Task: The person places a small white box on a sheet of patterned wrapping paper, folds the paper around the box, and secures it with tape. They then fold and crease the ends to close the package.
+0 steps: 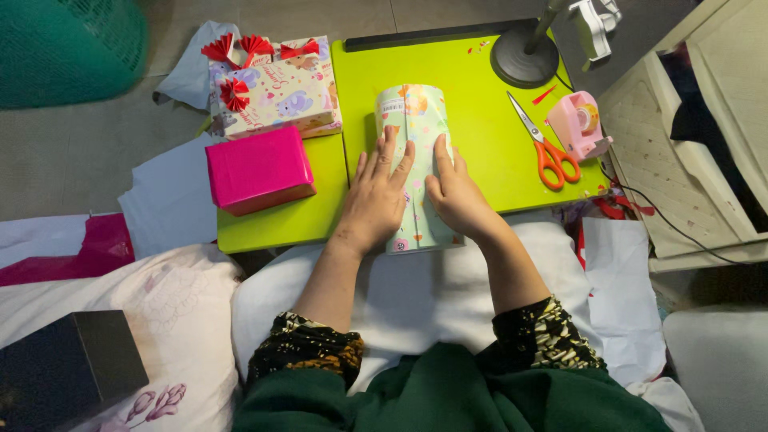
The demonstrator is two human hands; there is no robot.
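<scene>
A box wrapped in pale green patterned paper [416,116] lies upright on a lime green table [480,120]. My left hand [376,200] lies flat on its left half, fingers spread. My right hand [456,192] presses on its right half, fingers together, along a paper seam. Neither hand grips anything; both rest on the wrapping.
A pink wrapped box [258,168] and a patterned gift box with red bows [276,92] sit to the left. Orange-handled scissors [544,144], a pink tape dispenser [580,124] and a lamp base [524,58] are to the right. White paper sheets [620,280] lie around.
</scene>
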